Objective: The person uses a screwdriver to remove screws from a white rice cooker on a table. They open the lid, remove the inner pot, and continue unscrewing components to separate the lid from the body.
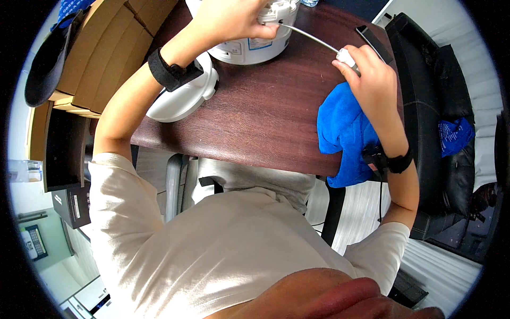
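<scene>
Holding the white cooker (255,37) at the table's (255,111) far edge, the left hand (234,18) is pressed around its top. The right hand (366,74) pinches a thin metal rod (308,36) by its white handle end. The rod's long line runs left and away, its tip touching the cooker beside the left hand.

Cooker (252,37) at table's (255,117) far edge; lid (183,98) left; cloth (342,130) right, apparently overhanging near edge.
</scene>
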Action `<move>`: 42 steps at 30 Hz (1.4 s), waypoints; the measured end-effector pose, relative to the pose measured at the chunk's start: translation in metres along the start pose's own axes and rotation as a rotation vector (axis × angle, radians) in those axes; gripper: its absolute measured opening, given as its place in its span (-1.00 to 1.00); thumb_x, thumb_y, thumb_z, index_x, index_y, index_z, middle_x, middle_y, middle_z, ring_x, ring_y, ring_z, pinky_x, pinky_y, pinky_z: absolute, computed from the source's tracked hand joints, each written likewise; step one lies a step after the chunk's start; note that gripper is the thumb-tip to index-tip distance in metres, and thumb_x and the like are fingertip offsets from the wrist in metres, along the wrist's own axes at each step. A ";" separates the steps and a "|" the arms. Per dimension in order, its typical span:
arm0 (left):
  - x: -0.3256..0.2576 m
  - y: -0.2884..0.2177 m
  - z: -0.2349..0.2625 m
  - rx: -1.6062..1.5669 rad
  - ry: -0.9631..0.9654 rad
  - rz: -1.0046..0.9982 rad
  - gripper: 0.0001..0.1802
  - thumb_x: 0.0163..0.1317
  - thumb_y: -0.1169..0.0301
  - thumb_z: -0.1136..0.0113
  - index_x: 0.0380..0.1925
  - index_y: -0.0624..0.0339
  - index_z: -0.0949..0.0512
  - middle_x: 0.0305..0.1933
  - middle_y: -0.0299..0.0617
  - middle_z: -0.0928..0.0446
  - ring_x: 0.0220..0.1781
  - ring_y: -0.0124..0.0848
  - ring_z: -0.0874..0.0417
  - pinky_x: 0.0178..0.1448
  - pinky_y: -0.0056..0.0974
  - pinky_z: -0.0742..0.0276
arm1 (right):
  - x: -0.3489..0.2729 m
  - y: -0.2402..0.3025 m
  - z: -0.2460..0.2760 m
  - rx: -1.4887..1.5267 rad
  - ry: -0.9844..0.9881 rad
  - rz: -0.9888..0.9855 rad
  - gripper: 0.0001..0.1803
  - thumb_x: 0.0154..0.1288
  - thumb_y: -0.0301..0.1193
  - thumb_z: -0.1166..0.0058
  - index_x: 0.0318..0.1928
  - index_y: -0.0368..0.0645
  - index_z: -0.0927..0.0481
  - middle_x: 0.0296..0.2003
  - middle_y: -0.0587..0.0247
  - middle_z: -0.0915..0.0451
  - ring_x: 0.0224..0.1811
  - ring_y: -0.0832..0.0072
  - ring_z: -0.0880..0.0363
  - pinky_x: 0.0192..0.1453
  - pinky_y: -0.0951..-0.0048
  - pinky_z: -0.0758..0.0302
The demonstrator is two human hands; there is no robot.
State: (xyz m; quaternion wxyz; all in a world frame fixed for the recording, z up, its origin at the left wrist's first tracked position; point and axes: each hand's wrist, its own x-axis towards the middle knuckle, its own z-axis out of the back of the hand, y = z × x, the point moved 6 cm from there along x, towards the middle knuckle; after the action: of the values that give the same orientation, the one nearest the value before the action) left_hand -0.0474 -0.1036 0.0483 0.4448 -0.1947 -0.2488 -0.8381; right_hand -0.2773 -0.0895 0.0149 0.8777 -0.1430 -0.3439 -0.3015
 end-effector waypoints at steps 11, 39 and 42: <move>0.001 -0.002 0.000 0.003 -0.019 0.001 -0.27 -0.05 -0.01 -0.36 0.03 0.28 -0.46 -0.10 0.04 -0.55 -0.07 -0.03 -0.66 -0.04 -0.06 -0.61 | 0.002 -0.012 -0.023 -0.223 0.142 0.090 -0.62 0.24 -0.06 -0.24 -0.33 -0.13 -0.50 -0.53 0.24 -0.58 -0.54 0.28 -0.64 -0.49 0.35 -0.55; -0.002 0.000 -0.005 -0.003 -0.027 -0.002 -0.30 -0.04 0.03 -0.36 -0.01 0.31 -0.46 -0.13 0.05 -0.54 -0.08 -0.01 -0.63 -0.04 -0.03 -0.59 | -0.056 0.066 -0.099 1.509 0.545 -0.932 -0.56 0.55 -0.05 0.14 -0.30 -0.19 -0.37 -0.64 0.37 -0.37 -0.73 0.64 -0.35 -0.70 0.55 -0.31; -0.002 0.004 -0.006 -0.044 -0.004 -0.009 -0.26 0.00 -0.02 -0.35 0.04 0.32 -0.43 -0.02 0.10 -0.52 0.04 0.03 -0.60 0.07 -0.01 -0.57 | -0.060 0.043 -0.092 1.356 0.497 -0.911 -0.62 0.55 -0.11 0.10 -0.27 -0.19 -0.43 -0.63 0.39 -0.40 -0.74 0.67 -0.34 -0.71 0.57 -0.27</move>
State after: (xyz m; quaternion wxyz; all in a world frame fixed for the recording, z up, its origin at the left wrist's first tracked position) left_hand -0.0437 -0.1085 0.0433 0.4361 -0.2049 -0.2321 -0.8450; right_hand -0.2374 -0.0725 -0.0946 0.6166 0.6359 -0.2713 -0.3766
